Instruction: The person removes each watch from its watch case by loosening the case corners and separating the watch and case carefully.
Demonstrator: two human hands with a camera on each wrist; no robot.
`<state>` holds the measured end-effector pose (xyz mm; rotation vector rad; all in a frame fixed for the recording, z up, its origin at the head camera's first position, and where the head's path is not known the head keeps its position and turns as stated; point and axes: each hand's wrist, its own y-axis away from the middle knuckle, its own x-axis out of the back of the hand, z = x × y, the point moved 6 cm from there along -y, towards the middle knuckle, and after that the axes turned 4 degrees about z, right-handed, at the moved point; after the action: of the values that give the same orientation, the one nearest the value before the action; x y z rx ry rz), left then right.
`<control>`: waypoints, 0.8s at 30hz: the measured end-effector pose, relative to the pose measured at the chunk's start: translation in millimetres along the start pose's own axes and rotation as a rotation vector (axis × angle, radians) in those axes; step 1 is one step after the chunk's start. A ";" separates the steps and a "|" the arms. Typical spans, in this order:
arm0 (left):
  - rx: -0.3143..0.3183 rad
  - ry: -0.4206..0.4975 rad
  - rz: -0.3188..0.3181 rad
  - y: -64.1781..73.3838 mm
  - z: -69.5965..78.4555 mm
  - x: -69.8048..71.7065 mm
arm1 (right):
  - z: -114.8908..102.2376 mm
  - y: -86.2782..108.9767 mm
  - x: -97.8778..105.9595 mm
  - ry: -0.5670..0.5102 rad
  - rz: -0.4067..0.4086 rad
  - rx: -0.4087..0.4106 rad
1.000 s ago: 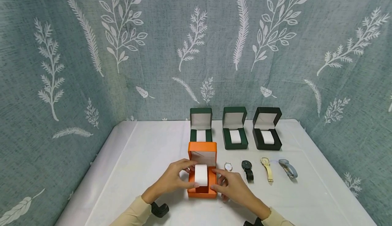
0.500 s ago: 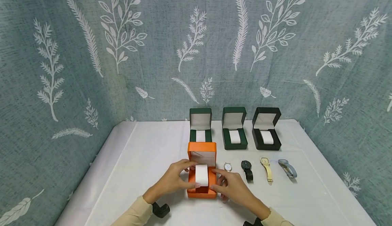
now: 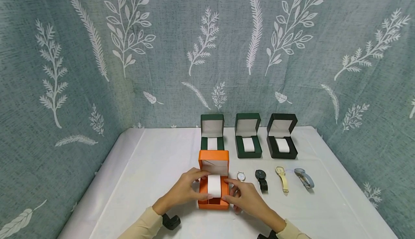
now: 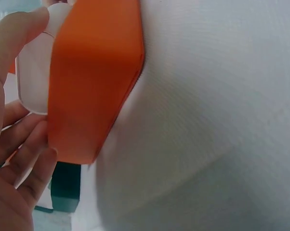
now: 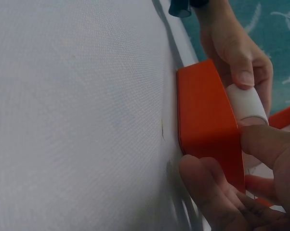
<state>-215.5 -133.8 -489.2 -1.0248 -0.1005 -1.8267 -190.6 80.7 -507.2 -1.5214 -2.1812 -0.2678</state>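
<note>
My left hand pinches a white watch cushion between thumb and fingers. The cushion is partly within the lower half of an orange watch box, whose lid stands up behind it. In the left wrist view, the cushion sticks up beyond the wall of the orange box. My right hand grips the right side of that box. In the right wrist view, the thumb is at the box's rim and other fingers lie along its outer wall. No watch shows on the cushion.
Two green watch boxes and a black one stand at the back with lids raised and white cushions inside. To the right lie a white-faced watch, a black watch, a gold watch and a grey-blue watch.
The left hand and the white cushion have shifted very slightly right within the orange box. The right hand stays in place on the box.
</note>
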 end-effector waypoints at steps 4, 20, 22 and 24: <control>-0.012 -0.025 0.005 0.5 -1.0 -0.8 | -0.6 0.7 -0.2 -0.003 -0.005 -0.003; -0.002 -0.148 -0.041 0.8 1.0 -7.3 | 1.6 1.2 -1.4 -0.001 -0.007 0.015; 0.008 -0.159 -0.049 0.1 3.4 -7.2 | 1.7 1.3 -1.0 0.004 -0.005 0.019; 0.019 -0.170 -0.058 -0.5 4.9 -7.3 | 1.7 1.2 -0.6 0.011 -0.002 0.023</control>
<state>-211.9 -126.0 -490.9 -1.1730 -0.2518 -1.7842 -189.8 81.4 -509.1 -1.5014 -2.1701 -0.2509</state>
